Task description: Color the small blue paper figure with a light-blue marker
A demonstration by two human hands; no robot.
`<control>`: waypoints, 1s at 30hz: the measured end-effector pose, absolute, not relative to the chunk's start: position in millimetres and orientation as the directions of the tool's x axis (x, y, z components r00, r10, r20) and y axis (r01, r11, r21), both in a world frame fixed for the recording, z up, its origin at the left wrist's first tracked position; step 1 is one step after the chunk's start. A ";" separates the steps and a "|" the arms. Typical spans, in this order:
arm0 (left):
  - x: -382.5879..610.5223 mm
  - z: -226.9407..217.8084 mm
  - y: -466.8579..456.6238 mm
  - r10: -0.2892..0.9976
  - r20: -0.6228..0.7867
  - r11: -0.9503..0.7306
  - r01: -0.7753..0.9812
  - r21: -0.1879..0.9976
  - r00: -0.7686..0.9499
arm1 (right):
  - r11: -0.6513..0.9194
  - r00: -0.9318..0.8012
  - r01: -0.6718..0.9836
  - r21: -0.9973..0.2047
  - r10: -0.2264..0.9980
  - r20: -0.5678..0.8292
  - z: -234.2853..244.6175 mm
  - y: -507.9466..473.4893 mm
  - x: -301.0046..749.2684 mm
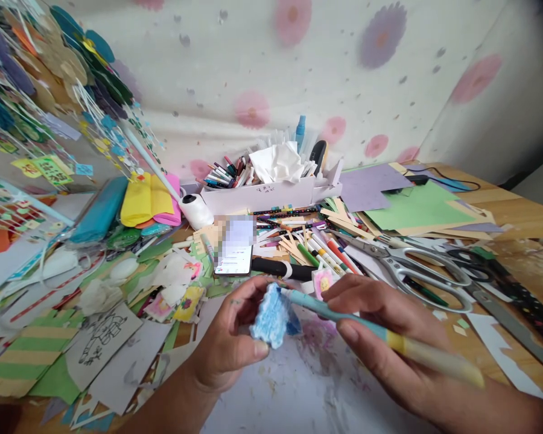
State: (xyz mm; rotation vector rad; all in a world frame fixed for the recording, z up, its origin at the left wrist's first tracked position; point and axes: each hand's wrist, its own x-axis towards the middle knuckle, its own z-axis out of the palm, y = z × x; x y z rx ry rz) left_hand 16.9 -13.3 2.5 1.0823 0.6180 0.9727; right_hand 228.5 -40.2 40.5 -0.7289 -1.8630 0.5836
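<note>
My left hand (228, 337) pinches a small blue-and-white piece (271, 318) with wavy edges, which looks like coloured paper or tissue. My right hand (384, 325) grips a slim pen-like tool (362, 322), light blue toward the tip and yellow at the back end. Its tip meets the top of the blue piece, close to my left fingertips. Beneath both hands lies a white sheet (294, 392) smudged with pink and purple. Just beyond them is a small pink-and-yellow paper piece (323, 282).
A phone (233, 250) stands tilted behind the hands. Metal scissors (416, 271) lie at right, near scattered markers (328, 253). A white box (262, 196) holds pens and tissues. Paper scraps (104, 343) cover the left side, below hanging paper decorations (49, 169). Green paper (425, 205) lies back right.
</note>
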 end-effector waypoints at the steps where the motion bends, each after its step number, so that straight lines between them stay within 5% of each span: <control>1: 16.8 2.1 -13.3 0.883 0.032 0.149 -0.345 0.927 0.469 | 0.704 -0.310 0.218 -0.676 0.706 0.636 40.6 -40.1 228.3; 4: 16.3 1.1 -13.4 0.872 0.016 0.171 -0.336 0.926 0.489 | 0.757 -0.451 0.143 -0.637 0.623 0.640 40.5 -39.6 227.7; 8: 15.8 0.2 -13.7 0.881 0.031 0.157 -0.354 0.922 0.473 | 0.724 -0.320 0.219 -0.654 0.687 0.653 40.3 -38.8 228.0; 19: 17.1 4.6 -12.5 0.855 -0.013 0.190 -0.290 0.938 0.518 | 0.756 -0.458 0.177 -0.630 0.630 0.627 41.0 -39.9 228.7; 23: 18.0 5.8 -13.3 0.872 0.009 0.173 -0.325 0.930 0.489 | 0.715 -0.310 0.244 -0.656 0.698 0.646 38.7 -40.8 228.8; 27: 16.8 4.5 -14.9 0.854 -0.002 0.196 -0.318 0.928 0.521 | 0.761 -0.455 0.158 -0.630 0.622 0.637 40.5 -40.8 230.2; 30: 15.3 2.5 -15.3 0.869 0.001 0.190 -0.336 0.923 0.495 | 0.725 -0.325 0.238 -0.646 0.686 0.651 42.1 -40.3 230.6</control>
